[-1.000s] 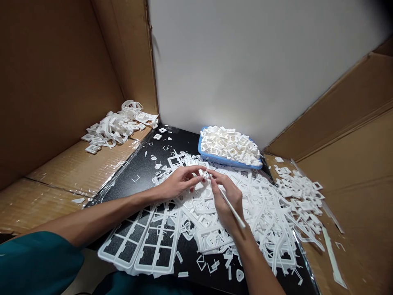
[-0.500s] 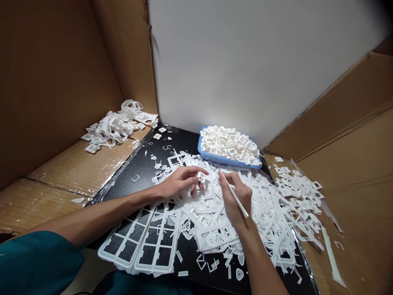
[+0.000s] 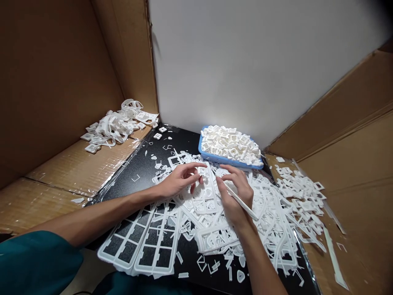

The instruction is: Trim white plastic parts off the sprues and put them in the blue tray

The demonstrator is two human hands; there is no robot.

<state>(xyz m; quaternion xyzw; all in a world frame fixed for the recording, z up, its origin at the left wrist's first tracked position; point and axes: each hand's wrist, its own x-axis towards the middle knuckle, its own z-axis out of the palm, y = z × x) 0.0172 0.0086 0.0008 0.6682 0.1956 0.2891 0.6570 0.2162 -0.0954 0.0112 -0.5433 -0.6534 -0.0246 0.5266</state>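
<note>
My left hand rests on a heap of white plastic frames on the black table, its fingers pinched on a small white square part. My right hand sits just right of it, gripping a thin white stick-like tool that runs back along the hand toward the wrist. Its forefinger and thumb curl toward the frame strip between the hands. A blue tray heaped with small white square parts stands just beyond both hands.
Empty white grid frames lie at the near left. Piles of white scraps sit on the cardboard at left and right. Cardboard walls enclose both sides, and a white wall stands behind.
The hands have drawn slightly apart. My right hand swung its tool from pointing at the part to lying back along the hand, and my left hand lowered the small part onto the frames.
</note>
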